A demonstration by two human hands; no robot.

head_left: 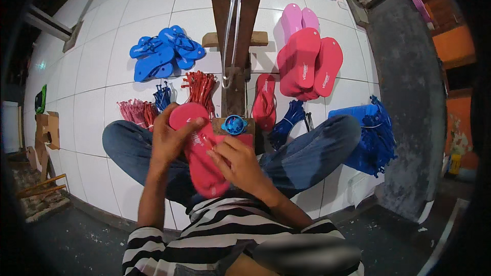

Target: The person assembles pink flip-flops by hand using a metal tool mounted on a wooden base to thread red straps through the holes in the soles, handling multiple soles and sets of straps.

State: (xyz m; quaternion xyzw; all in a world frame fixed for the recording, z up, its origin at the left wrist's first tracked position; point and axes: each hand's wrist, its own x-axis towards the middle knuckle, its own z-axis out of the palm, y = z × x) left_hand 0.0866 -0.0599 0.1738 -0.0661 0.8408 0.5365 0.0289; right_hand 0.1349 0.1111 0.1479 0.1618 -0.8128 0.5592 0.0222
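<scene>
Red sole (pixel 197 152): held tilted above the lap, on the near side of the wooden stand (pixel 250 18).
Left hand (pixel 168 137): wrapped around the sole's far part, thumb across its face.
Right hand (pixel 236 162): fingers bunched narrow against the sole's middle; I cannot tell whether they pinch anything.
Looks done: blue sandals (pixel 153 64) left of the stand and a red sandal (pixel 265 97) right of it have straps fitted.
Looks left: piled red soles (pixel 299 64) and pink soles (pixel 291 18) show no straps; the held one seems midway.
Loose straps: red bundle (pixel 200 91) beyond the left hand, blue bundle (pixel 290 120) by the right knee.
Open room: widest over the white floor (pixel 89 115) at far left; tight between the knees.
Edges: a dark ledge (pixel 401 76) bounds the right side.
</scene>
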